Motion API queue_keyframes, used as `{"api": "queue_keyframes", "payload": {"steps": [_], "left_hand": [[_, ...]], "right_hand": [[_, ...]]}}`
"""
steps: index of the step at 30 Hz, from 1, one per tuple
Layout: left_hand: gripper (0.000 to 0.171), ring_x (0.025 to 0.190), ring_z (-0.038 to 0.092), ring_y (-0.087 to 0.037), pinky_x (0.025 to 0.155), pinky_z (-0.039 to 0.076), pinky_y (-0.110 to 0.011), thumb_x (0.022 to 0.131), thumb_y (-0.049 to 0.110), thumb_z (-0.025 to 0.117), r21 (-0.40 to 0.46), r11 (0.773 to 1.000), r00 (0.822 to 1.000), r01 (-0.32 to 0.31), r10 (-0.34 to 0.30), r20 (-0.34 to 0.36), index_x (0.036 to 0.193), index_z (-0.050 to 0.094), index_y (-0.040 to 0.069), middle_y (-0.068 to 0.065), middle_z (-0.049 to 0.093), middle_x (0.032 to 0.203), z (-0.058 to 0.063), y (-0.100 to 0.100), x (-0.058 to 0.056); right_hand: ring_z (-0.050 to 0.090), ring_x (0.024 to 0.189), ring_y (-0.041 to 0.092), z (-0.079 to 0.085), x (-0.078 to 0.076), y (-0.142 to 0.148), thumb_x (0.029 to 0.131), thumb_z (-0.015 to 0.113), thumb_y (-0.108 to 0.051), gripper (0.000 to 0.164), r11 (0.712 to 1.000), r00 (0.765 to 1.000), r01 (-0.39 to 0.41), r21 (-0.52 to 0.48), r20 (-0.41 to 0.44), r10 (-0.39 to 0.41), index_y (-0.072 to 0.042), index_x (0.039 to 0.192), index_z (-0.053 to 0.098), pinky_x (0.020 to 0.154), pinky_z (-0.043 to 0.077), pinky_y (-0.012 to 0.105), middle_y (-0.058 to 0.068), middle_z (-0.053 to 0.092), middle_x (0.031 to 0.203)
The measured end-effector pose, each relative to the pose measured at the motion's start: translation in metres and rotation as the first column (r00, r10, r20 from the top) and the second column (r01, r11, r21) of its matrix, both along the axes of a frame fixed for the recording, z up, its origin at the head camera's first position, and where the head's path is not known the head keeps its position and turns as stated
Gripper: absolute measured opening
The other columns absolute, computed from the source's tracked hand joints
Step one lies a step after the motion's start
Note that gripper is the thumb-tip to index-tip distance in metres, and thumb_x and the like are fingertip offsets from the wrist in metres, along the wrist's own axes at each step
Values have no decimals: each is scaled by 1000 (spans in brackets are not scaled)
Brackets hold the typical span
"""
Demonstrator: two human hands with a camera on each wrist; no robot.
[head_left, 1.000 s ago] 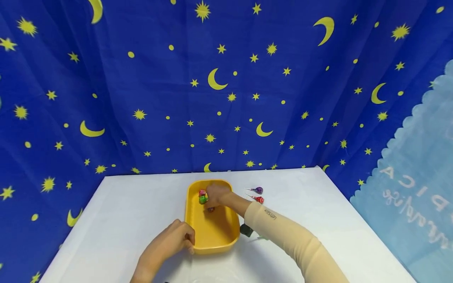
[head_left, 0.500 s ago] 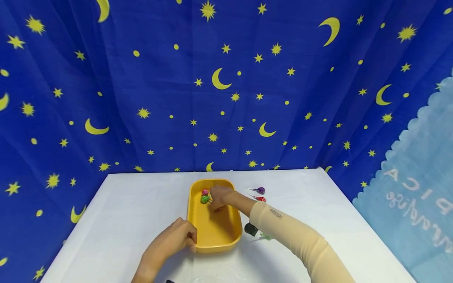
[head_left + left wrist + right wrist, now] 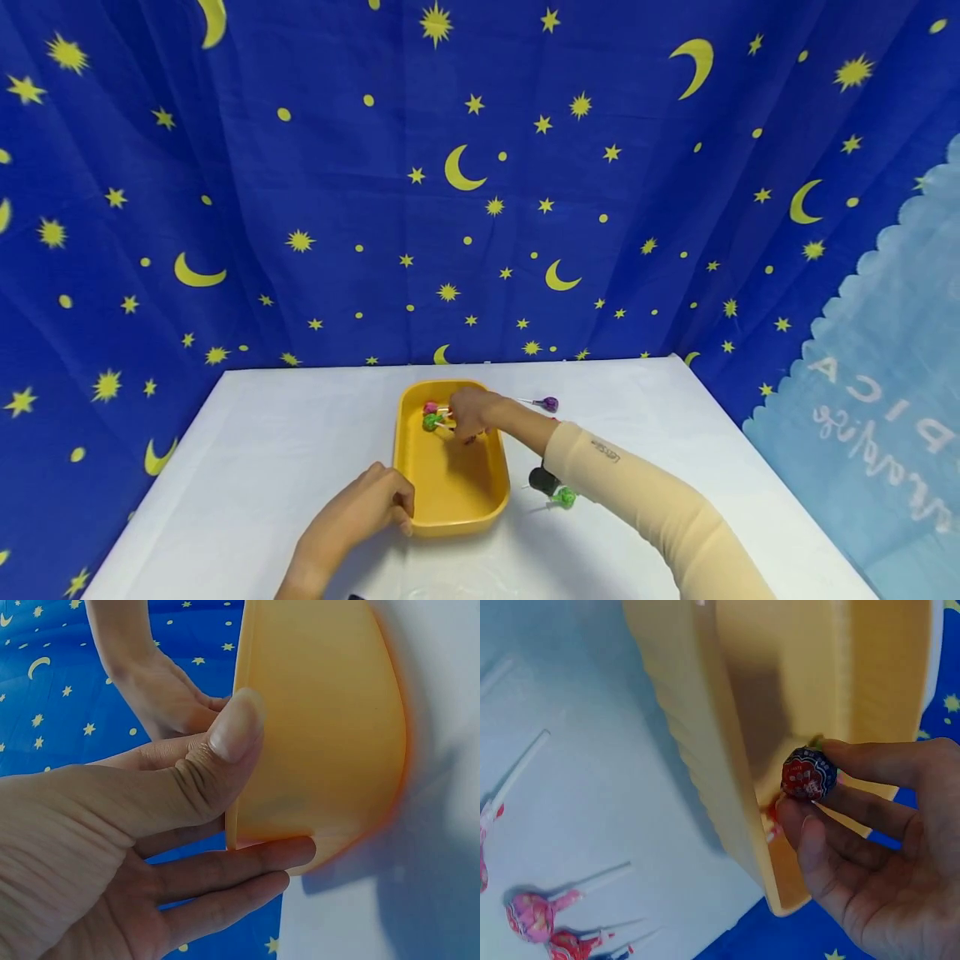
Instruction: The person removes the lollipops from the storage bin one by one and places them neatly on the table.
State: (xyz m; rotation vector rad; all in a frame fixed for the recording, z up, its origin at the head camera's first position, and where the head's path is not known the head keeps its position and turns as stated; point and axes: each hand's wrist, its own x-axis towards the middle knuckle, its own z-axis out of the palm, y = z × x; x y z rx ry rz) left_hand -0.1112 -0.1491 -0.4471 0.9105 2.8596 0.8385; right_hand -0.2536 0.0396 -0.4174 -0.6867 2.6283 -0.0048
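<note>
My left hand (image 3: 378,500) grips the near left corner of a yellow plastic tray (image 3: 450,527). In the left wrist view the thumb (image 3: 238,724) lies on the tray's outer wall (image 3: 322,712). Over the tray's far right part, my right hand (image 3: 474,412) pinches a lollipop (image 3: 808,774) with a dark blue and red wrapper. Its stick is not clearly seen. A pink lollipop (image 3: 430,407) and a green lollipop (image 3: 432,422) lie in the tray's far left part, sticks toward the right hand.
Right of the tray on the white table (image 3: 645,425) lie a purple lollipop (image 3: 550,404) and a light green lollipop (image 3: 564,497). The right wrist view shows a pink lollipop (image 3: 531,916) and a red lollipop (image 3: 568,945) there. A blue star-patterned curtain (image 3: 480,233) hangs behind.
My right hand has shifted right inside the tray, carrying the dark lollipop. The forearm has moved right too, uncovering the light green lollipop. The left hand keeps its hold on the tray.
</note>
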Motion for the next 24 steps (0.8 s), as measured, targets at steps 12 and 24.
{"api": "queue_keyframes", "payload": {"steps": [12,24], "left_hand": [[18,64,43,2,65,39,-24,72,27,82,-18,1000,999,-8,8,47,63,66,26,23,58,63,-1,1,-1],[19,62,41,1,63,38,-23,72,29,81,-12,1000,999,-9,10,50,62,65,28,23,57,62,-2,0,-2]], "right_hand": [[38,54,8,21,-11,26,75,71,-10,29,996,991,-89,2,-95,89,-17,51,55,48,31,20,-9,42,52],[57,87,17,31,-31,72,78,75,-7,22,992,993,29,-121,-106,-42,-10,100,78,72,51,29,1,72,95]]}}
